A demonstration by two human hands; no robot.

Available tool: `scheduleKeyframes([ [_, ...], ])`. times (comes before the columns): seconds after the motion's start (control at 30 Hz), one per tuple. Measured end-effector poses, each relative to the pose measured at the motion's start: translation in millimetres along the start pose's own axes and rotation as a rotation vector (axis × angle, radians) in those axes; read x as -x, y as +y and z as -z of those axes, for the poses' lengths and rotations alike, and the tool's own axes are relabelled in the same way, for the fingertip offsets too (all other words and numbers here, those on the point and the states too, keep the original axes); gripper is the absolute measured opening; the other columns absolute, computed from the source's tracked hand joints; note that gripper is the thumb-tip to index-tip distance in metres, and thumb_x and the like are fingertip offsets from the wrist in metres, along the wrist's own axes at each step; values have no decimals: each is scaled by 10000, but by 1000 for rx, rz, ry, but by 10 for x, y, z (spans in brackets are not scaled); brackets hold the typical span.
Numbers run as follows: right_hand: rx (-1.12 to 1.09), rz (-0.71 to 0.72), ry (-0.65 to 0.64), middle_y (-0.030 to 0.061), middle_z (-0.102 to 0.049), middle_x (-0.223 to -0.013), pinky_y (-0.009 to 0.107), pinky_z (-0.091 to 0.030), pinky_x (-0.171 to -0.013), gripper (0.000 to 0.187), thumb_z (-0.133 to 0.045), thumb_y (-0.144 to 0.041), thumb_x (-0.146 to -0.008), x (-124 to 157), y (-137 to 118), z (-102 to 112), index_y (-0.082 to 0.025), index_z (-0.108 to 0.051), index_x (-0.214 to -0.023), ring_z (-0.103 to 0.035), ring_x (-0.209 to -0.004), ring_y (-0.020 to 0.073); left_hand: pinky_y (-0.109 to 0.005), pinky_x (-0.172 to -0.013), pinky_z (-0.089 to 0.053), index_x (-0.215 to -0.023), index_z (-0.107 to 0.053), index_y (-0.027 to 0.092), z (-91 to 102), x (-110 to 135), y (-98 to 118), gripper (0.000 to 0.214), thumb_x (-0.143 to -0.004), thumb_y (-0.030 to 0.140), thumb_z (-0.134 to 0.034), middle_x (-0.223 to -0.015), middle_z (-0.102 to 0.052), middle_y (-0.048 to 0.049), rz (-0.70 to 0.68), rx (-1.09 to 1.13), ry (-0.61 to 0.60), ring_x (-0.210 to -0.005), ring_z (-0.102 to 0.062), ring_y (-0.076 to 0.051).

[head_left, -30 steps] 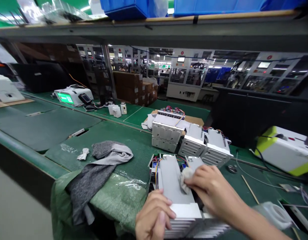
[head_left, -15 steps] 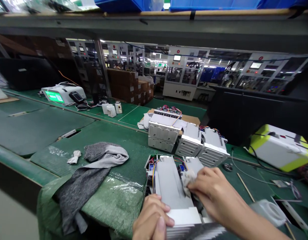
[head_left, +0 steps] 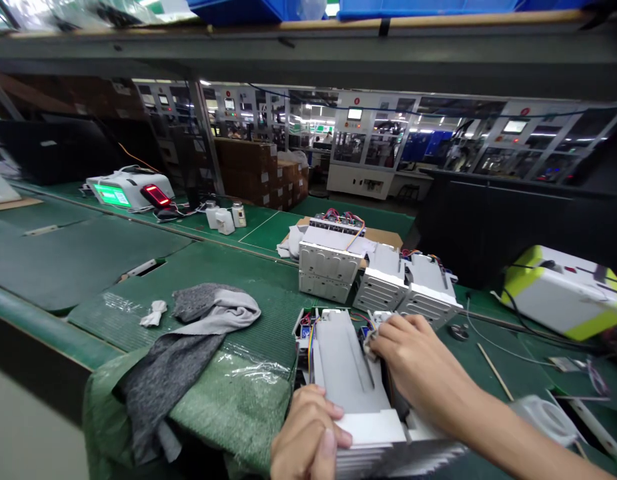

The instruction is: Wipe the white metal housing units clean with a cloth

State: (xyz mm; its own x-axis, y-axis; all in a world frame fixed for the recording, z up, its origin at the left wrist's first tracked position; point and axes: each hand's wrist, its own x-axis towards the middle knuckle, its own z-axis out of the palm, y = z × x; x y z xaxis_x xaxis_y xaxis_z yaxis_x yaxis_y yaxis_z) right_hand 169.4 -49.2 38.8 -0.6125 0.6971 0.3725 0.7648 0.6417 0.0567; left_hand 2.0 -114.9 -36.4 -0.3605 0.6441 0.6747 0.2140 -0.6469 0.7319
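In front of me stands a grey metal housing (head_left: 341, 373) with stacked fins at its near end and coloured wires and blue connectors at its far end. My left hand (head_left: 308, 427) is closed round its near left corner, fingertips on the white front edge. My right hand (head_left: 408, 353) is pinched on a small pale cloth (head_left: 371, 348), mostly hidden under the fingers. It presses into the far part of the gap between the housing's two long grey panels. A green wrapped pad (head_left: 233, 407) lies to the left, touching or nearly touching the housing.
Similar metal units (head_left: 331, 267) stand behind on the green bench. A grey rag (head_left: 188, 347) and a crumpled white scrap (head_left: 153, 313) lie left. On the right are a white-and-yellow device (head_left: 563, 293), a thin stick (head_left: 495, 372) and a translucent plastic container (head_left: 543, 417).
My right hand has moved away from me along the gap with the cloth, which shows less now. My left hand keeps its hold. The handheld device at the back left now glows red.
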Motion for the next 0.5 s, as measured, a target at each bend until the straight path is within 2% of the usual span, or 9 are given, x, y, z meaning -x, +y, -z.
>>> scheduleKeyframes([
  [0.07, -22, 30, -4, -19, -611, -718, 323, -270, -729, 191, -620, -20, -746, 14, 3, 9, -205, -605, -700, -490, -729, 168, -409, -746, -483, -615, -617, 224, -2, -1, -16, 380, -943, 211, -425, -493, -579, -12, -12, -2, -7, -589, -586, -191],
  [0.2, 51, 192, 116, 3, -604, -694, 346, -300, -763, 150, -561, -97, -807, 186, -154, 77, -219, -637, -765, -479, -717, 193, -379, -684, -504, -611, -598, 219, 67, -75, -89, 359, -933, 197, -439, -476, -604, 3, -142, -14, -115, -528, -598, -181],
  [0.27, 105, 200, 141, 16, -608, -697, 356, -305, -765, 165, -551, -88, -800, 182, -179, 81, -217, -646, -762, -478, -723, 205, -367, -675, -507, -624, -600, 216, 101, -108, -113, 347, -930, 184, -439, -476, -612, 10, -181, -12, -145, -518, -603, -174],
  [0.33, 109, 151, 99, 15, -605, -700, 352, -299, -747, 145, -602, -70, -748, 85, -132, 53, -209, -638, -729, -478, -722, 204, -360, -691, -508, -637, -602, 209, 105, -116, -115, 338, -929, 170, -437, -493, -622, 11, -183, 1, -157, -533, -612, -168],
  [0.4, 96, 112, 49, 3, -595, -687, 338, -287, -726, 163, -651, -38, -691, -30, -62, 18, -199, -626, -687, -479, -718, 194, -357, -711, -503, -633, -593, 202, 76, -100, -95, 337, -931, 167, -440, -506, -625, 11, -158, 15, -133, -552, -612, -162],
  [0.5, 107, 120, 48, -1, -590, -672, 329, -279, -719, 166, -689, -41, -646, -63, -54, 11, -193, -621, -650, -476, -713, 186, -361, -719, -487, -595, -560, 201, -11, -52, -57, 366, -943, 202, -448, -494, -604, 12, -90, 16, 0, -546, -584, -160],
])
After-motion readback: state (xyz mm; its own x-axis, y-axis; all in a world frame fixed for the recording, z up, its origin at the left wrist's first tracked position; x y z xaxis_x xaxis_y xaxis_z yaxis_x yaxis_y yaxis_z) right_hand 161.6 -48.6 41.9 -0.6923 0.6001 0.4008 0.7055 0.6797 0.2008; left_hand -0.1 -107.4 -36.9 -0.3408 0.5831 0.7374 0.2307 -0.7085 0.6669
